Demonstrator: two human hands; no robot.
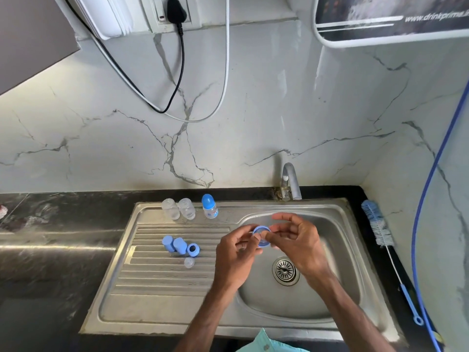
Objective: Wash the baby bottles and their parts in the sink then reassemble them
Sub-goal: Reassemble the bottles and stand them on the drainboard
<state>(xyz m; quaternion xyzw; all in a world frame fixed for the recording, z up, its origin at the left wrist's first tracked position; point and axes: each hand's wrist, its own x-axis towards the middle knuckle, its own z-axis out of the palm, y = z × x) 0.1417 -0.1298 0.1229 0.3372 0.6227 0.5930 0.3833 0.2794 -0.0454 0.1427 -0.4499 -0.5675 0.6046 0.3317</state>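
Blue plastic screw ring (261, 236) is pinched between both hands, over the left edge of the stainless steel sink basin (330, 224). The left hand (237, 250) holds the ring's near-left rim with curled fingers. The right hand (297, 240) pinches the far-right rim with thumb and forefinger, its other fingers arched above. The ring is tilted so its open face looks up and toward the person. Something clear shows inside it, though I cannot tell what.

On the ribbed steel drainboard (157, 280), two blue plastic caps (167, 243) lie on their sides, touching, with their long axes running roughly back to front. Just beside them a second blue collar (193, 250) lies with its hole facing up and forward. A small clear teat (189, 262) rests just in front of it.

Along the back rim two clear uncapped bottle bodies (170, 209) stand side by side. Near them is a clear bottle with a blue domed cap (209, 207), upright. A blue-bristled bottle brush (375, 224) lies on the black counter (355, 194) right of the sink, bristles toward the wall and its wire handle running forward.
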